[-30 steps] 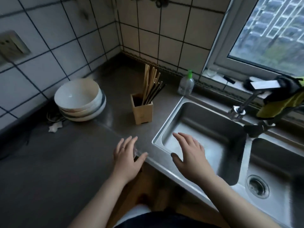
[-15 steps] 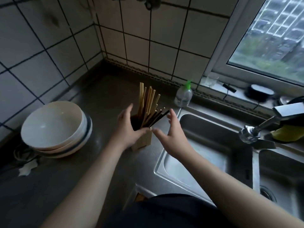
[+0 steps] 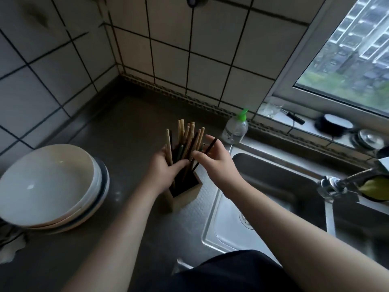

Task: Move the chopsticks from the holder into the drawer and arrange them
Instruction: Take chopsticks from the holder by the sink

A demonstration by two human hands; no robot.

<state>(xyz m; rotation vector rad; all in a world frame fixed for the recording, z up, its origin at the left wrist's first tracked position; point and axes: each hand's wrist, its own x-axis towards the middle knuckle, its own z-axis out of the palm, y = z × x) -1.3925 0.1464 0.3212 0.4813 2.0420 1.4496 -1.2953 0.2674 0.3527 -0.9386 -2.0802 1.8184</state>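
Worktop [image 3: 130, 123]: dark, dull grey, running into a corner of pale square tiled wall [image 3: 168, 49] with dark grout. Light is dim. Window [image 3: 347, 60] at upper right, with a sill [image 3: 305, 125] below it carrying a clear glass [image 3: 272, 108] and small dark items, blurred.

Sink [image 3: 212, 228]: steel, 2 basins, set in the right side of the worktop; its left rim lies just beside the holder. Tap [image 3: 334, 184] stands over the divide between the basins.

Bowls [image 3: 46, 186]: a stack of pale bowls at the left edge, well apart from the holder. Open worktop lies between the 2 and behind the holder up to the wall corner.

Soap bottle [image 3: 235, 128]: clear with a green cap, at the back corner of the sink, near the right grip.

Holder [image 3: 185, 199]: square, light wood, upright on the worktop between bowls and sink.

Chopsticks [image 3: 185, 135]: a mixed bundle, most pale wood, some dark, standing in the holder and fanning above it.

Left grip [image 3: 162, 171]: fingers and thumb curled round the bundle just above the holder mouth.

Right grip [image 3: 216, 163]: fingers spread and nearly straight, just beside the bundle. 1 dark stick leans in the gap between thumb and forefinger; whether it is pinched cannot be told
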